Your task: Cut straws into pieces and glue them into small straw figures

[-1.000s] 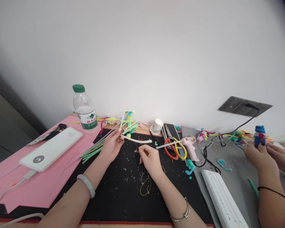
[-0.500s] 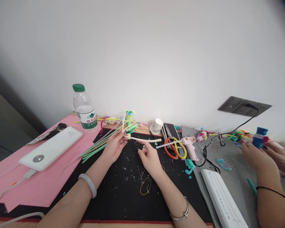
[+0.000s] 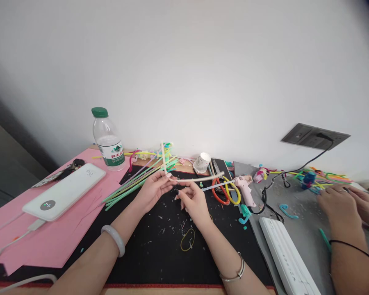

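A cream-white pipe cleaner (image 3: 199,179), bent near its middle, has one arm pointing up and the other stretching right. My left hand (image 3: 155,189) pinches it at the bend between thumb and fingertips. Just beside, my right hand (image 3: 194,200) has its index finger reaching to the underside of the right-hand arm, apparently touching it. Its thumb sits lower, apart from the index finger, and the other fingers curl loosely. Green and purple pipe cleaners (image 3: 127,189) lie in a bundle behind my left hand.
A glue gun (image 3: 245,190), scissors (image 3: 220,191) and a paper cup (image 3: 202,162) stand right of centre. A water bottle (image 3: 110,143) and power bank (image 3: 66,191) are at left. A rubber band (image 3: 187,239) lies on the black mat (image 3: 160,262). Another person's hands (image 3: 341,203) work at right.
The bent pipe cleaner has turned and shifted slightly right, and my hands have come closer together. At right, the other person's hands have moved down, away from the blue object, which now stands on the table.
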{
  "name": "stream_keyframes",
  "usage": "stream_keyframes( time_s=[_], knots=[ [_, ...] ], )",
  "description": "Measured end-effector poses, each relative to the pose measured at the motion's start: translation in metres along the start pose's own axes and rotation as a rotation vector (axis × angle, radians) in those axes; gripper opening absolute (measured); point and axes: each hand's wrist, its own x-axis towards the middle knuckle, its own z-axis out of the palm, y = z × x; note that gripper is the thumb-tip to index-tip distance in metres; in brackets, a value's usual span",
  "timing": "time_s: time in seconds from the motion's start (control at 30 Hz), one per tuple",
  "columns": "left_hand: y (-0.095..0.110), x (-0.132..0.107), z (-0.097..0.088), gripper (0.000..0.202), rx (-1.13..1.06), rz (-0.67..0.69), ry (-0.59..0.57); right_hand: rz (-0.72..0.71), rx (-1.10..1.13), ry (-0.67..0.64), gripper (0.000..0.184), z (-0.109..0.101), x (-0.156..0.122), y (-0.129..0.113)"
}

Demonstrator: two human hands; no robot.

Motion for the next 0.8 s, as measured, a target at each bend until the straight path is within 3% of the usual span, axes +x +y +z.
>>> stream_keyframes(
  time_s=[0.13,0.23,0.43,0.6,0.73,0.8],
  knots=[
    [-0.003,-0.006,0.006,0.019,0.236,-0.085,-0.18,-0.04,0.046,0.047,0.018,-0.002,0.0,-0.004],
    [-0.005,-0.008,0.009,0.024,0.351,-0.055,-0.193,-0.092,-0.049,0.089,0.025,-0.006,0.0,-0.005],
    [-0.003,-0.004,0.009,0.027,0.358,0.113,-0.035,-0.076,-0.092,0.076,0.027,-0.006,-0.001,-0.001],
    [0.004,-0.002,0.003,0.025,0.231,0.259,0.132,-0.045,-0.037,0.05,0.027,-0.004,-0.001,-0.003],
    [0.004,-0.001,-0.001,0.025,0.116,0.241,0.187,-0.006,0.156,0.02,0.016,-0.002,0.0,-0.005],
    [0.002,-0.001,0.0,0.026,0.11,0.191,0.166,0.012,0.22,0.008,0.02,-0.002,0.002,-0.005]
  ],
)
